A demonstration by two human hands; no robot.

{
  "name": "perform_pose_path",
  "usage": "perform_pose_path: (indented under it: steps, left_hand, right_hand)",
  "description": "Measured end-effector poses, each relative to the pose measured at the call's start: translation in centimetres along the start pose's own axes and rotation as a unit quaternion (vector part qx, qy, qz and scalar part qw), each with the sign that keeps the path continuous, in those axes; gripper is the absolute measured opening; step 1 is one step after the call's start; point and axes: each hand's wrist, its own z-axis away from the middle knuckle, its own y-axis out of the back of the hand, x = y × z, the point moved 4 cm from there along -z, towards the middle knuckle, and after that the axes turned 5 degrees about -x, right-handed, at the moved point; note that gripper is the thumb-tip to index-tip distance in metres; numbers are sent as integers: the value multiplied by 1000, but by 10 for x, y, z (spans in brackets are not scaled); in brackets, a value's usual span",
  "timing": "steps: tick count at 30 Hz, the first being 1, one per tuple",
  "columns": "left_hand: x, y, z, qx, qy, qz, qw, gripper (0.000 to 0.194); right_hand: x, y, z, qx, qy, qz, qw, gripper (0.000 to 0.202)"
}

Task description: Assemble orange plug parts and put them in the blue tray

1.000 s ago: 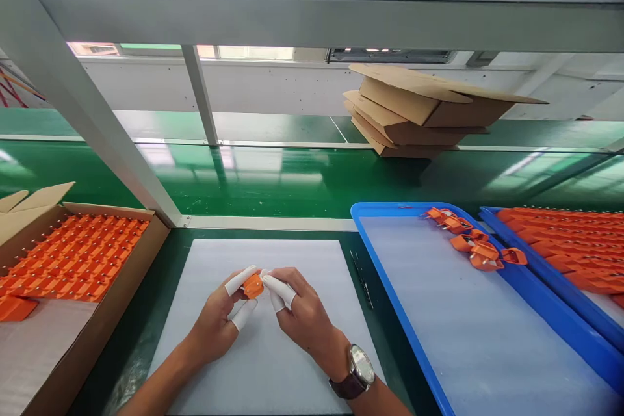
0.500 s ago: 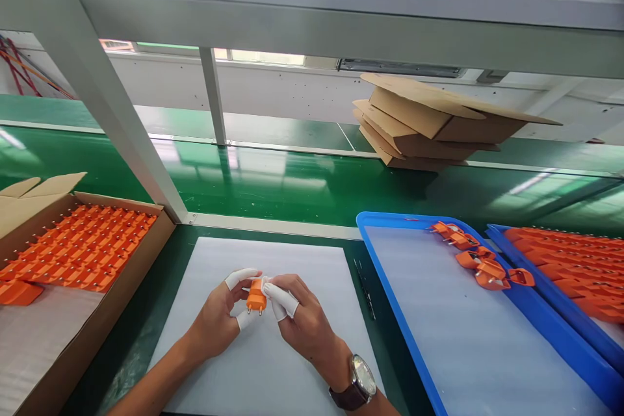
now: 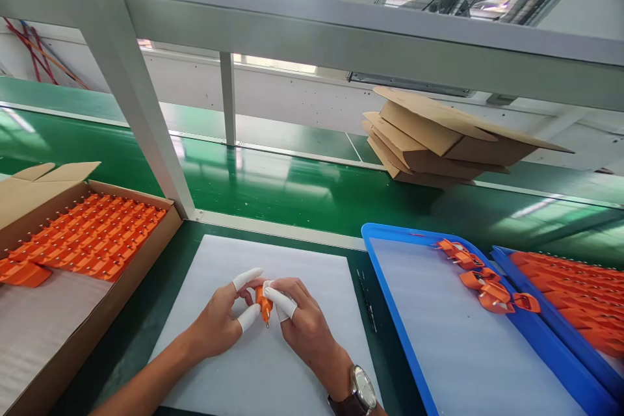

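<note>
An orange two-pin plug (image 3: 264, 305) is between my hands, above a white sheet. It is turned side-on, with its pins pointing down toward me. My left hand (image 3: 223, 320) holds it from the left with white-covered fingertips, the thumb below and the forefinger above. My right hand (image 3: 305, 318) is closed on its upper right side with white-covered fingers. Something white shows at those fingertips; I cannot tell whether it is a cloth or a finger cover. My fingers hide the plug's upper part.
On the left, a cardboard box (image 3: 146, 234) holds rows of orange plugs. A blue tray (image 3: 390, 302) at right carries several orange plugs (image 3: 494, 296), beside another filled blue tray (image 3: 580, 344). A thin black tool (image 3: 366, 302) lies between. Folded cartons (image 3: 439, 136) sit behind a metal frame (image 3: 141, 84).
The plug has turned from showing both pins to a side-on position, still in my hands. The camera view has shifted and tilted slightly.
</note>
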Motion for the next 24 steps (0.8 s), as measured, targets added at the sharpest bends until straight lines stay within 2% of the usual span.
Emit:
perform_pose_path:
  steps: [3, 8, 12, 15, 19, 24]
  left_hand:
    - [0, 1, 0, 17, 5, 34, 999, 57]
    - [2, 9, -4, 81, 43, 150, 984, 46]
    - [3, 15, -6, 118, 59, 162, 978, 44]
    - [5, 13, -7, 96, 38, 152, 983, 44]
    - [6, 6, -8, 34, 31, 140, 989, 46]
    - [6, 3, -8, 14, 14, 80, 997, 42]
  right_hand:
    - [2, -1, 1, -6, 2, 1, 1000, 52]
    - [5, -2, 5, -7, -10, 4, 1000, 56]
    - [2, -6, 5, -18, -2, 3, 1000, 55]
    - [0, -7, 4, -15, 4, 0, 1000, 55]
    - [2, -4, 4, -3, -4, -6, 1000, 57]
    - [4, -3, 5, -10, -18, -19, 1000, 58]
